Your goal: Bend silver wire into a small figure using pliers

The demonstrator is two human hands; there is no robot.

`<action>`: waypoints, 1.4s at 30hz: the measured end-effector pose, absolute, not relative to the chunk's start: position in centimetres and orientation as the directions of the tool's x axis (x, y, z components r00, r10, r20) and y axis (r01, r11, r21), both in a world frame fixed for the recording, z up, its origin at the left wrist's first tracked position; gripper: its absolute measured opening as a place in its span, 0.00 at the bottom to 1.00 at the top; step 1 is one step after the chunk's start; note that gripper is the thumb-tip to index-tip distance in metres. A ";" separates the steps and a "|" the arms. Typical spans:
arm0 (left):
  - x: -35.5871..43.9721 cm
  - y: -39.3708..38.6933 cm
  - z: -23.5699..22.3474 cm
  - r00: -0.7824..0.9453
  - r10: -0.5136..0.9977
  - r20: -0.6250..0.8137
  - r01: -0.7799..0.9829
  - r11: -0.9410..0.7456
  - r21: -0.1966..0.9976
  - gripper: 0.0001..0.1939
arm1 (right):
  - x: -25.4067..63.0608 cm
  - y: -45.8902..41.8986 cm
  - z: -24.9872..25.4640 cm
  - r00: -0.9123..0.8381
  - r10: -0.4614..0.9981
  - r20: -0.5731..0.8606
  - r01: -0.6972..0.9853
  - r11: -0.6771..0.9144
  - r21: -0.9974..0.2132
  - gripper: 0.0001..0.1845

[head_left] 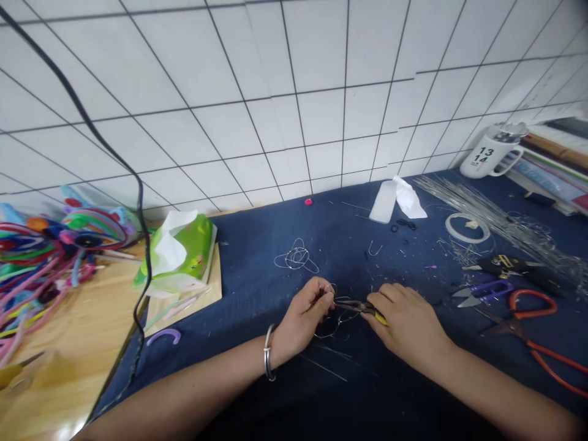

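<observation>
My left hand [304, 316], a silver bangle on its wrist, pinches a thin bent wire piece [334, 323] above the dark blue cloth [257, 288]. My right hand [404, 321] is closed round small pliers [356, 305] with yellow handles. The pliers' jaws point left and meet the wire at my left fingertips. Loops of the wire hang below, between the two hands.
A second twisted wire shape [297, 258] lies just beyond my hands. On the right lie red-handled scissors [535, 334], purple snips [482, 292], black pliers [505, 265], a tape roll [467, 227], a bundle of straight wires [487, 211] and a mug [493, 152]. On the left: tissue pack [181, 251], coloured pipe cleaners [41, 257], black cable [142, 245].
</observation>
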State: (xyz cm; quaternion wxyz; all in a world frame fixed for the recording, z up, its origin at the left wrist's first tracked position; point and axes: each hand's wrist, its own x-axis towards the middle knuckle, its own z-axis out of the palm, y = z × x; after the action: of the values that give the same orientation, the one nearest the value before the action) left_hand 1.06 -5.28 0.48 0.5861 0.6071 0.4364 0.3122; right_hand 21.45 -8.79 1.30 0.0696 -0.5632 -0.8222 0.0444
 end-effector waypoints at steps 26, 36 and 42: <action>1.4 -5.3 0.1 0.415 0.905 -0.094 0.090 0.062 0.994 0.05 | 21.5 -8.6 0.8 -0.365 0.921 0.134 0.903 0.386 -0.189 0.09; 1.3 -5.3 0.2 0.422 0.902 -0.089 0.130 0.037 0.991 0.04 | 21.4 -8.7 0.6 -0.383 0.920 0.085 0.904 0.392 -0.168 0.09; 1.2 -5.3 0.2 0.430 0.899 -0.081 0.155 0.015 0.988 0.05 | 21.3 -8.8 0.5 -0.384 0.920 0.072 0.906 0.391 -0.165 0.09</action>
State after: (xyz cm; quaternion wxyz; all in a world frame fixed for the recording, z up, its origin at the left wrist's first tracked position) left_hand 1.24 -5.28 0.23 0.5729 0.6220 0.4236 0.3247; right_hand 21.29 -8.78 0.48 0.0759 -0.5497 -0.8304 0.0491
